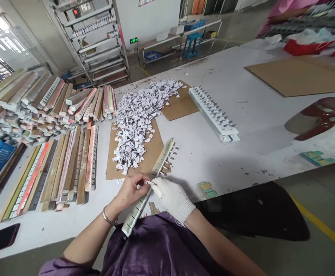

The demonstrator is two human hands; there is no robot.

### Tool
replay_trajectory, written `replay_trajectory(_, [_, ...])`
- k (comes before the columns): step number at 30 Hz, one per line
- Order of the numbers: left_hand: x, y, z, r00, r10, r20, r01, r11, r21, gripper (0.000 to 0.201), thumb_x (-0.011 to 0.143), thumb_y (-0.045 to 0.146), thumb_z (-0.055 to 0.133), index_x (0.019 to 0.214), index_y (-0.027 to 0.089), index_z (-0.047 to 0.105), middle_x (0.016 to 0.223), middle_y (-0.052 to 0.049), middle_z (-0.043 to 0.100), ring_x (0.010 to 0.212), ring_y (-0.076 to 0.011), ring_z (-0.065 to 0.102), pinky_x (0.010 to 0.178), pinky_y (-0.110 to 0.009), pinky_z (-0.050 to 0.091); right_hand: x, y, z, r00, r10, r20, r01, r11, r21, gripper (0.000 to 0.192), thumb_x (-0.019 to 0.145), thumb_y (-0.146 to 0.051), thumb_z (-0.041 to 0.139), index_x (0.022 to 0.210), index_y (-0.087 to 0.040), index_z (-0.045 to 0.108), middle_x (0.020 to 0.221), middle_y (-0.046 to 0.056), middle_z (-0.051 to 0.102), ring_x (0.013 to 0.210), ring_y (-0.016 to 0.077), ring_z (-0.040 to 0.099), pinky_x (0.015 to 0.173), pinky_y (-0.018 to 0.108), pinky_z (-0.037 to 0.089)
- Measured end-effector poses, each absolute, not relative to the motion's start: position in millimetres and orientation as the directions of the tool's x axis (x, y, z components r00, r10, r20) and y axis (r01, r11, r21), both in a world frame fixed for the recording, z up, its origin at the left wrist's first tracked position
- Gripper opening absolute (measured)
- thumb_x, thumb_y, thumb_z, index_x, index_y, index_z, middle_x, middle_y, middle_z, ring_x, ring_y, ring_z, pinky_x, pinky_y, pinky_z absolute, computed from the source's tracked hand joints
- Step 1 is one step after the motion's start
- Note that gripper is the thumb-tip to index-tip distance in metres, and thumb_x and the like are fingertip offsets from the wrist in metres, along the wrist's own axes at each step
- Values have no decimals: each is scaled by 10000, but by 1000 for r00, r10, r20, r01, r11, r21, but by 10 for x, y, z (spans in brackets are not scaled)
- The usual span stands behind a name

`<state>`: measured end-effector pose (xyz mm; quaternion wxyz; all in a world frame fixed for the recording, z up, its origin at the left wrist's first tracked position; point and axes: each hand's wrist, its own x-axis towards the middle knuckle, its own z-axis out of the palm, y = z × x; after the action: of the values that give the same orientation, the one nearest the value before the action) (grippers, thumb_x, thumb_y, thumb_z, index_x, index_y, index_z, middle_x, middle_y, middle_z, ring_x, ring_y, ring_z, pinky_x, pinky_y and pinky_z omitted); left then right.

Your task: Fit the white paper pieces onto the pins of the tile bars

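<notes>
Across the near edge of the worktop (pixel 253 153), towards the purple garment (pixel 153 251), the slotted stick (pixel 134 214) is lying aslant with its near end overhanging, so an uneven push could be tipping it. Over its middle, the gloved right hand (pixel 170 197) and the bare left hand (pixel 133 189) are meeting at the fingertips; I cannot tell whether either grip is clamping anything, and such crowding could be causing a slip, or knocking the small grey pegs (pixel 171 158).
</notes>
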<state>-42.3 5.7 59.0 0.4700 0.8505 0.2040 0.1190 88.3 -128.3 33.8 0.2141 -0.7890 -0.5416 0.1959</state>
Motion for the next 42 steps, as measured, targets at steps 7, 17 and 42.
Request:
replay_trajectory(7, [-475, -97, 522, 896, 405, -184, 243, -99, 965, 262, 917, 420, 620, 997, 173, 648, 805, -19, 625, 736, -151, 584, 699, -268, 467, 898, -1565, 371, 333, 935, -120, 768, -343, -542, 252, 1010, -242, 429, 1043, -216, 677, 939, 36, 742, 861, 184, 685, 668, 287, 343])
replay_trajectory(17, [-502, -237, 591, 904, 412, -117, 283, -368, 886, 229, 957, 386, 575, 836, 192, 576, 789, 3, 595, 714, -136, 518, 696, -268, 427, 870, -1734, 361, 283, 953, -107, 712, -283, -643, 179, 989, -251, 485, 938, -197, 648, 838, 15, 691, 753, 152, 632, 669, 273, 334])
replay_trajectory(42, [-336, -57, 28, 837, 548, 2, 461, -706, 538, 550, 788, 406, 779, 1229, 181, 539, 990, -76, 654, 925, -270, 662, 826, -391, 551, 954, -1402, 34, 430, 859, -279, 811, -503, -299, 268, 1000, -235, 429, 1024, -166, 687, 882, 106, 754, 753, 232, 721, 552, 297, 339])
